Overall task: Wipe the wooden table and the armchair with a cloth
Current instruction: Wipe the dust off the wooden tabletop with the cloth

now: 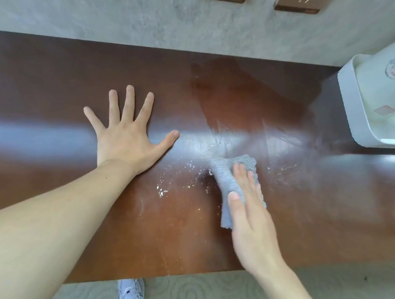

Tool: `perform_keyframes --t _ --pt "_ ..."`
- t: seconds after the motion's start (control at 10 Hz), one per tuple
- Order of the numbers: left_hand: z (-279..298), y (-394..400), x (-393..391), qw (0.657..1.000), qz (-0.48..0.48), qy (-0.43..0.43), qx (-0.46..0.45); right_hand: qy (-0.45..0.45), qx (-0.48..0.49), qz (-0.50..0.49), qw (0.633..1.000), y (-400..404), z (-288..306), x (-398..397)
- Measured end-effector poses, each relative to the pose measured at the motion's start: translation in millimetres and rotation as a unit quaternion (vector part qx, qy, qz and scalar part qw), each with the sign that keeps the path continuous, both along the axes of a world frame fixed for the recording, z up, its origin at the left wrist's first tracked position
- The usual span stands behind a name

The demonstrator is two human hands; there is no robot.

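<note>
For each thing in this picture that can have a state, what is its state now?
Left hand: open, fingers spread, flat on the table.
Right hand: open, straight fingers pressing the cloth.
Cloth: grey, crumpled, lying on the table under the right hand.
Wooden table: partly wiped, with smears and white crumbs left of the cloth.
White appliance: standing at the table's right end; on or off cannot be told.

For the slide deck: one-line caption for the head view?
Right hand presses a grey cloth over white specks on the wooden table; left hand rests flat beside it.
</note>
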State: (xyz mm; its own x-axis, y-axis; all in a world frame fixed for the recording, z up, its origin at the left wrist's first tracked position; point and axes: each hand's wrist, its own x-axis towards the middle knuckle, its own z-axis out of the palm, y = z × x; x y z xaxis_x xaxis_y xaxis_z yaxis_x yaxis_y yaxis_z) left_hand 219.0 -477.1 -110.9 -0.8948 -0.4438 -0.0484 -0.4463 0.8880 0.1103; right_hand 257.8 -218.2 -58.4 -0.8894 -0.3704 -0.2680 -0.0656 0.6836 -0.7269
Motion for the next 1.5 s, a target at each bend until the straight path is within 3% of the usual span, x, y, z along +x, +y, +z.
perform_keyframes --t 0.1,0.2,0.4,0.5,0.6,0.7,0.8,0.9,1.0,1.1,1.2,1.5 --pt "-0.4 0.4 -0.6 1.000 -0.001 0.001 -0.003 0.076 0.188 0.077 0.976 -16.3 -22.2 6.6" --pt "-0.6 0.2 -0.5 1.000 0.001 0.002 -0.006 0.138 0.260 0.064 0.954 -38.0 -37.5 -15.3" --pt "0.4 0.8 -0.8 1.000 0.003 0.001 -0.006 0.175 0.286 0.084 0.938 -83.2 -47.9 -144.0" --pt "-0.2 0.6 -1.1 1.000 0.001 0.002 -0.005 0.165 0.276 0.115 0.940 -99.7 -42.8 -196.1" --pt "0.4 -0.3 -0.9 1.000 -0.001 0.000 -0.006 0.201 0.252 0.132 0.937 -98.1 -34.1 -200.8" --pt "0.7 -0.1 -0.5 1.000 -0.002 0.002 -0.008 0.186 0.172 0.105 0.962 -80.9 -19.4 -171.0" --pt "1.0 -0.1 -1.0 1.000 -0.002 0.000 -0.006 0.053 0.004 -0.043 0.998 -45.2 4.8 -118.5" --pt "-0.4 0.1 -0.3 1.000 0.001 0.002 -0.008 0.084 -0.051 -0.163 0.982 -4.1 22.8 -43.8" --pt "-0.4 0.3 -0.6 1.000 0.000 0.004 -0.006 0.067 -0.070 -0.208 0.973 20.0 8.9 36.0" --pt "0.2 0.0 -0.5 1.000 -0.002 0.003 -0.004 0.095 0.045 -0.063 0.992 8.8 -14.7 77.2" --pt "0.1 0.3 -0.2 1.000 -0.003 0.003 -0.007 0.129 0.206 0.058 0.968 -10.9 -32.1 68.4" --pt "1.2 0.0 -0.9 1.000 -0.002 0.002 -0.008 0.194 0.274 0.062 0.940 -99.5 -45.6 -119.7"
